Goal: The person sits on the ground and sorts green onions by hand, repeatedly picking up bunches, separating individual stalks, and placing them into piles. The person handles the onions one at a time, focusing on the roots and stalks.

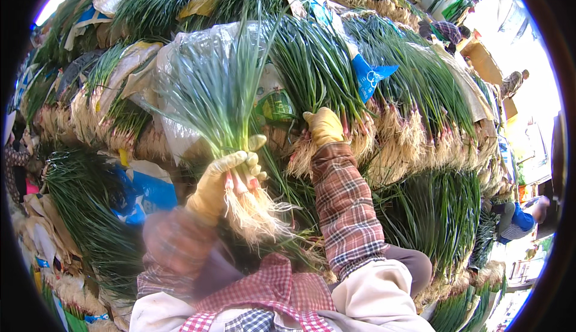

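Note:
My left hand point(213, 183), in a pale yellow glove, grips a bunch of green onions point(220, 102) just above the bulbs. Their long leaves fan upward, and the pinkish bulbs and pale stringy roots point(252, 210) hang below my fingers. My right hand point(326, 126), gloved the same way, is closed around the lower stalks of some green onions point(310, 62) in the stacked row in front of me. The fingertips of that hand are partly hidden among the stalks. Roots hang on both sides of it.
Behind the held bunch lies clear plastic sheeting point(173, 84). A blue plastic piece point(371, 78) rests on the row. More green onions lie at my left point(90, 210) and right point(432, 215). A blue-and-white bag point(155, 190) sits left. Other people point(522, 219) are at the right edge.

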### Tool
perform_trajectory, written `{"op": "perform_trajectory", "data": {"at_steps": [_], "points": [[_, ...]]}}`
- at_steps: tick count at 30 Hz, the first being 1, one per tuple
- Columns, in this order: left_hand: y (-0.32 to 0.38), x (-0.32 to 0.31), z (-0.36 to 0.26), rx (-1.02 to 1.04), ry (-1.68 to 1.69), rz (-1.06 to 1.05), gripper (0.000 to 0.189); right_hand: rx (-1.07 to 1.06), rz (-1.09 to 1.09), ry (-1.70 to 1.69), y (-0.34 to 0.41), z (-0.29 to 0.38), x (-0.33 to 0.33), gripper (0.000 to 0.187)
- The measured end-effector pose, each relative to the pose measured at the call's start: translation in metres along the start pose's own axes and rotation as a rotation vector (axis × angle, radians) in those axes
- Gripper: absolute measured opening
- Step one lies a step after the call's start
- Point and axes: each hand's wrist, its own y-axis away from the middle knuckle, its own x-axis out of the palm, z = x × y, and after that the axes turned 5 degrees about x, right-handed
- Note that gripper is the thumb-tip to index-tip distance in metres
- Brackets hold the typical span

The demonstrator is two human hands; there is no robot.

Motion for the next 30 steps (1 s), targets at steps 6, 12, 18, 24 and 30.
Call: {"op": "perform_trajectory", "data": {"at_steps": [6,12,18,24,30], "points": [[0.006,-0.016,0.009,-0.060,-0.065,-0.072,0.040,-0.206,0.221,-0.666,0.074,-0.042,0.010,0.025],[0.010,-0.017,0.027,-0.217,-0.294,-0.188,0.031,-0.281,0.317,-0.839,0.126,-0.059,0.079,0.029],[0.012,-0.022,0.048,-0.261,-0.369,-0.258,0.030,-0.473,-0.267,-0.342,0.127,-0.057,0.130,0.036],[0.015,-0.016,0.046,-0.136,-0.062,-0.183,0.029,0.151,1.019,-1.952,0.083,-0.100,0.169,0.025],[0.018,-0.015,0.040,-0.136,0.217,-0.023,0.028,0.074,0.851,-1.486,0.116,-0.101,0.157,0.051]]}}
